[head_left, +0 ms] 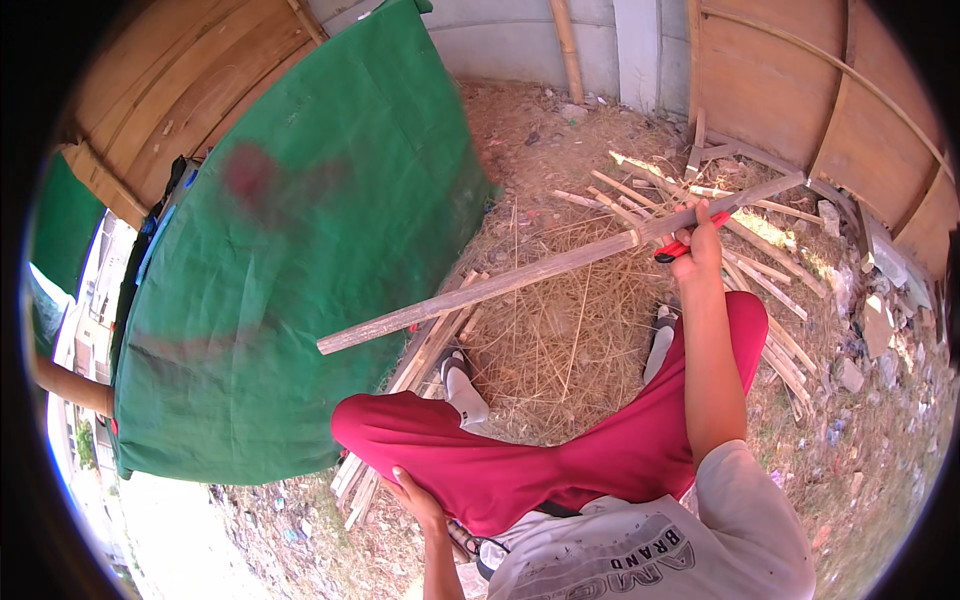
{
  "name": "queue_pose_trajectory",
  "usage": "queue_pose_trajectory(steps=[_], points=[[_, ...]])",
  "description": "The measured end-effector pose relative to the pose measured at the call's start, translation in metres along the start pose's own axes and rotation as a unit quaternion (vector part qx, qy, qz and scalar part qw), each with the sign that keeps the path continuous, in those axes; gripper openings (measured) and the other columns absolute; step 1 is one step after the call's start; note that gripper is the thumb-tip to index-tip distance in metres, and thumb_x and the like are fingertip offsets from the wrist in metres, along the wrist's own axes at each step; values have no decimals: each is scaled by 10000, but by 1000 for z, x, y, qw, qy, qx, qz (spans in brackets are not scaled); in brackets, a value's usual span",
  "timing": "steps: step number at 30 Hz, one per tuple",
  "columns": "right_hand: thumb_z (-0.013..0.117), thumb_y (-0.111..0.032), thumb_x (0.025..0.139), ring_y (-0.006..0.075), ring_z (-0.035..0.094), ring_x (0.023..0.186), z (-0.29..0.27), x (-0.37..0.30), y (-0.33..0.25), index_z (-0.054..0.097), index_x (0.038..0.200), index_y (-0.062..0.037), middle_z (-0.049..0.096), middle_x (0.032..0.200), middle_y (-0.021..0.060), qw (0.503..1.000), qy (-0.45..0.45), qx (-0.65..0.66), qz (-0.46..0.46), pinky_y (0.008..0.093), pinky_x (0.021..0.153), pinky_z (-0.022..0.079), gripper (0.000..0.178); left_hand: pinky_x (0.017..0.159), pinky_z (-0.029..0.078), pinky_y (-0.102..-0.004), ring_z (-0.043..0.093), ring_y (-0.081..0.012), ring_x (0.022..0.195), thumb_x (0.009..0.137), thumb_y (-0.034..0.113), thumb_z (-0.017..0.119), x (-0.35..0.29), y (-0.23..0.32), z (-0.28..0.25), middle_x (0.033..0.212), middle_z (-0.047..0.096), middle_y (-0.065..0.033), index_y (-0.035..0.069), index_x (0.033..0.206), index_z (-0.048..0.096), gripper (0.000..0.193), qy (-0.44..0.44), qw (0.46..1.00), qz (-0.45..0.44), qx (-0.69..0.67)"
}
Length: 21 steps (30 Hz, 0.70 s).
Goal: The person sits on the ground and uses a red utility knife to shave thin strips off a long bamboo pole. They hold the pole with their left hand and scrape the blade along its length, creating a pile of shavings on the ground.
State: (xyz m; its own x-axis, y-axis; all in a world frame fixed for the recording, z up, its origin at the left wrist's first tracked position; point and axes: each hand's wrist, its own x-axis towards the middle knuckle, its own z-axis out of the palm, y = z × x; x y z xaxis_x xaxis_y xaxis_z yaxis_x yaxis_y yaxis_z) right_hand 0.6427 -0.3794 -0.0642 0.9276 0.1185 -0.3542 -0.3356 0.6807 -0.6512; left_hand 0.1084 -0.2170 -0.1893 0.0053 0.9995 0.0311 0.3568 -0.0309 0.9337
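The person's right hand (pixel 698 243) holds 1 bamboo pole (pixel 500 285) and a red-and-black knife (pixel 673 252); the pole reaches leftward, ahead of the left hand (pixel 412 494), which rests loosely spread (on magenta trousers (pixel 430 440)). Bamboo strips (pixel 776 258) lie beyond the right hand.

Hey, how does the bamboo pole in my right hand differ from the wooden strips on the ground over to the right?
The bamboo pole is held up in your right hand, while the wooden strips lie on the ground. The pole looks thicker and greyer; most strips look slimmer and paler. The pole is one piece, whereas the strips form a loose, crisscrossed heap. Both are long and narrow.
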Motion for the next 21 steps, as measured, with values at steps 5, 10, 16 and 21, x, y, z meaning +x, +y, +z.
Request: queue_pose_trajectory(steps=[5, 10, 16, 21], points=[[520, -363, 1063, 60, 355, 534, -7, 7, -3, 578, 1086, -156, 653, 1065, 27, 1000, -15, 25, -11, 378, 815, 458, 216, 1157, 346, -439, 407, -343, 1394, 1035, 636, 353, -44, -74, -18, 1535, 351, -262, -66, 1557, 187, 891, -128, 988, -81, -34], [513, -346, 1067, 61, 357, 522, -13, 14, -4, 577, 1093, -143, 650, 1076, 33, 999, -10, 34, -21, 391, 859, 485, 214, 936, 414, -479, 525, -392, 1109, 1042, 607, 345, -36, -71, -34, 1186, 495, -288, -106, 1245, 405, 744, -155, 981, -90, 72], [497, -370, 1068, 52, 360, 524, -5, 7, 3, 579, 1082, -168, 654, 1063, 20, 1000, -14, 12, -12, 336, 763, 437, 219, 618, 470, -541, 617, -488, 676, 1057, 535, 359, -19, -53, -37, 678, 609, -306, -107, 777, 640, 755, -172, 943, 72, 275], [505, -360, 1063, 53, 366, 522, -17, 20, 4, 575, 1070, -168, 657, 1010, 20, 999, -23, 16, -16, 332, 736, 441, 205, 487, 426, -522, 536, -425, 437, 1061, 522, 362, 10, -14, -47, 486, 520, -218, 10, 511, 568, 780, -221, 821, 269, 452]])
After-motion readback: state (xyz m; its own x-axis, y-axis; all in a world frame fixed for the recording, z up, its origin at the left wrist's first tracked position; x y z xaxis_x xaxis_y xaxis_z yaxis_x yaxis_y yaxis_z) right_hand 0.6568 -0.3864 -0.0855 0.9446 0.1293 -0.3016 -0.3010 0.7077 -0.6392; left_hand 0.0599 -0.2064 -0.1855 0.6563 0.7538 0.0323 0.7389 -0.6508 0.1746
